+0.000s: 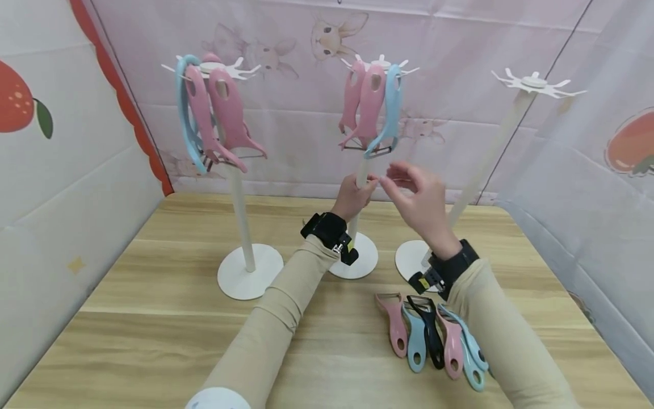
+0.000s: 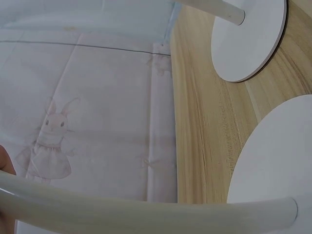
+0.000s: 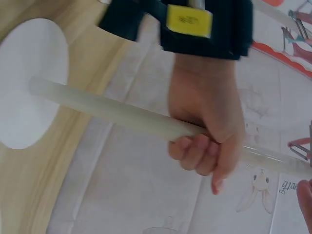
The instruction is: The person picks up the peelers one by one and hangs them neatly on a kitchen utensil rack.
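In the head view my left hand point(image 1: 352, 197) grips the white pole point(image 1: 363, 166) of the middle stand. The right wrist view shows the left hand point(image 3: 207, 107) with its fingers curled round that pole point(image 3: 122, 117). Close to its right, my right hand point(image 1: 423, 200) is raised with bent fingers, and nothing is visible in it. Above both hands, pink peelers point(image 1: 372, 102) and a blue peeler point(image 1: 392, 108) hang from the middle stand's hooked top point(image 1: 381, 61). The left wrist view shows the pole point(image 2: 146, 214) crossing its bottom.
The left stand point(image 1: 239, 213) carries a blue peeler point(image 1: 188, 128) and pink peelers point(image 1: 229, 108). A right stand point(image 1: 533, 83) has bare hooks and leans in view. On the table point(image 1: 153, 318), several peelers lie in a row, including a black peeler point(image 1: 431, 335), beside my right forearm.
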A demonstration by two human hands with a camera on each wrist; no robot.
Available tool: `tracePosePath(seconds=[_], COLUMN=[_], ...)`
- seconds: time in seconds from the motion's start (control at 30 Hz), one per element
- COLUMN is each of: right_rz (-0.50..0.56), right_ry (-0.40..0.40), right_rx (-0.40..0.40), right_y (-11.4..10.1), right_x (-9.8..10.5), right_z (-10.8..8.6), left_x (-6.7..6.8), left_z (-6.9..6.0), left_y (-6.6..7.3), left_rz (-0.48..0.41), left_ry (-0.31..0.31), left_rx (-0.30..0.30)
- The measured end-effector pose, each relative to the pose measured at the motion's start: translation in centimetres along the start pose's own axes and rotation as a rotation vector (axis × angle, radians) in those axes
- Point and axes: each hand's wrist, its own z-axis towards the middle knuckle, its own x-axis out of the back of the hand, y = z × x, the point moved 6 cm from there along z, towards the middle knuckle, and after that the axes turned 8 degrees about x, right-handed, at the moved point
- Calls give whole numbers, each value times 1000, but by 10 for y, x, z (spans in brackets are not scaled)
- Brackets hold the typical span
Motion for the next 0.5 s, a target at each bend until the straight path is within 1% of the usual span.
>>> tracePosePath(seconds=[0.1, 0.17, 0.27, 0.37, 0.5], right_rz=[-6, -32, -49, -35, 3], right_ry=[-99, -179, -306, -426, -582], right_rx=[80, 128, 176, 174, 142], right_y=[-3, -5, -5, -3, 2], right_x=[-6, -10, -16, -20, -26], right_z=[-16, -28, -49, -71, -100], left_x=[1, 1, 1, 0, -1], left_z=[1, 2, 3, 3, 2], left_y=[0, -1, -2, -3, -3], left_rz=[1, -5, -31, -44, -52], left_ry=[10, 19, 26, 25, 18], left_rx=[0, -3, -6, -5, -1])
